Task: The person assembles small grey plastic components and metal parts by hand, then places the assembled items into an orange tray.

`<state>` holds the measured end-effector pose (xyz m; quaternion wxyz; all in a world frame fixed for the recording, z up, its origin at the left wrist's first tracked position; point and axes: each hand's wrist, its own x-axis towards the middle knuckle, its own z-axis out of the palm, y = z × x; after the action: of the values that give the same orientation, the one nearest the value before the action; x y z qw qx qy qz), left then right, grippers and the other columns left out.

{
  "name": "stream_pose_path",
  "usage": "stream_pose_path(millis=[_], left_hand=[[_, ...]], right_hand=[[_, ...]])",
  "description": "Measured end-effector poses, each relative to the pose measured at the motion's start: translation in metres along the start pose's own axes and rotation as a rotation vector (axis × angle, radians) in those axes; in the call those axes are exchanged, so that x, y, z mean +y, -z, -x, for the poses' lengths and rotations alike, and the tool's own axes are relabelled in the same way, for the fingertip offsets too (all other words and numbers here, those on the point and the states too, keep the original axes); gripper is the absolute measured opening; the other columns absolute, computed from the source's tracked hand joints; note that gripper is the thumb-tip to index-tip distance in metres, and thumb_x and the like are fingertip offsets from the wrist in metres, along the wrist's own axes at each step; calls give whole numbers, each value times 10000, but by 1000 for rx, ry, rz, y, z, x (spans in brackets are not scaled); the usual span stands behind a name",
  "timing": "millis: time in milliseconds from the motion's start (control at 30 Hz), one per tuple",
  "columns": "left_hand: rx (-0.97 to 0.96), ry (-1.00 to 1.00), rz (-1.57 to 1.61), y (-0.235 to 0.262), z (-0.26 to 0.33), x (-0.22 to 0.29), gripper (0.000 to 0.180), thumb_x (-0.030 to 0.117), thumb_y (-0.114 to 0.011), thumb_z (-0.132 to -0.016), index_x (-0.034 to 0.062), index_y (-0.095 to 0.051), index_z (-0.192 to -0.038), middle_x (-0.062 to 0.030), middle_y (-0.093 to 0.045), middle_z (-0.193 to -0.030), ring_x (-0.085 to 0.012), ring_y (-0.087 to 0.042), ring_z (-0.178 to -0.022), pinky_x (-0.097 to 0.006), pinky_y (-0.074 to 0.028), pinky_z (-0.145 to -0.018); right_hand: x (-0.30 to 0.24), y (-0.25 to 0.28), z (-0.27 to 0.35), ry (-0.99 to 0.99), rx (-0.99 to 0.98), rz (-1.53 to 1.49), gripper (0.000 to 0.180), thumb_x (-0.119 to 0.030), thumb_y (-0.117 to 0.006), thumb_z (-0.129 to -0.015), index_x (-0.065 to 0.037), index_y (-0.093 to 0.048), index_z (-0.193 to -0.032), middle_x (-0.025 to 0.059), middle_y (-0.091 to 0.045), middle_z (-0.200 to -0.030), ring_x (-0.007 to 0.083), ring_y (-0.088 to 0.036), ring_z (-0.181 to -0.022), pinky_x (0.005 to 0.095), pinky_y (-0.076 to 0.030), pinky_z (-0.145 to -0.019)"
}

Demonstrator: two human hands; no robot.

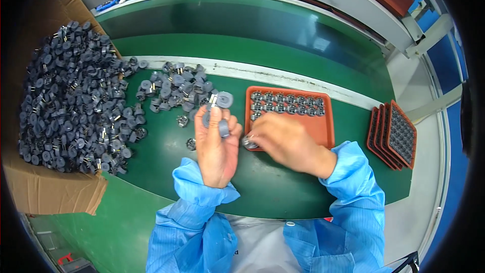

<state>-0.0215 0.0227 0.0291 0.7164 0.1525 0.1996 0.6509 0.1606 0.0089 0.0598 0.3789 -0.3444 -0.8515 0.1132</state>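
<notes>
In front of me, my left hand point(214, 144) is closed round several small grey round plastic parts with metal pins point(224, 128). One of them, with bright pins, sticks up past the fingertips. My right hand point(285, 139) reaches over the near left corner of an orange-red tray point(318, 130). Its fingers pinch a similar round part point(248, 142) by the tray's left rim, with the silvery side showing. Rows of these parts point(288, 103) stand in the tray's far half, silvery faces up. My right hand hides part of the tray's near side.
A large cardboard box point(55, 189) heaped with grey parts point(70, 101) stands at the left. A loose pile point(177, 88) lies beside it on the green table point(273, 182). Several filled trays point(401, 134) lean together at the right. A pale rail point(252, 73) crosses behind the tray.
</notes>
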Motion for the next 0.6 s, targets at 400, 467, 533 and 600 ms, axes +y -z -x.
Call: stream_pose_path(millis=[400, 467, 533, 600], left_hand=[[3, 449, 164, 16, -2, 6, 326, 229, -664, -1116, 71, -576, -1387, -73, -621, -1204, -127, -560, -913, -251, -463, -711], [-84, 442, 37, 16, 2, 3, 339, 212, -662, -1116, 63, -560, -1403, -78, -624, -1233, -131, -563, -923, -253, -468, -711], [-125, 412, -48, 15, 10, -3, 356, 185, -675, -1106, 67, -537, -1412, -74, -664, -1200, -130, -597, -920, -262, -482, -721], [-140, 347, -277, 13, 14, -7, 351, 149, -687, -1095, 69, -535, -1402, -63, -682, -1121, -128, -626, -909, -272, -501, -731]], right_hand=[[63, 22, 48, -460, 41, 213, 78, -30, -829, -838, -19, -776, -894, 101, -650, -977, 305, -615, -1027, 430, -526, -922], [67, 17, 51, -452, 45, 239, 77, -36, -835, -835, -21, -779, -885, 96, -638, -971, 304, -608, -1026, 424, -519, -924], [69, 13, 51, -430, 56, 262, 77, -41, -841, -831, -22, -782, -876, 91, -629, -965, 301, -602, -1029, 421, -511, -924], [69, 11, 48, -394, 63, 308, 100, -39, -845, -828, -24, -780, -903, 93, -628, -964, 305, -601, -1010, 426, -509, -907]])
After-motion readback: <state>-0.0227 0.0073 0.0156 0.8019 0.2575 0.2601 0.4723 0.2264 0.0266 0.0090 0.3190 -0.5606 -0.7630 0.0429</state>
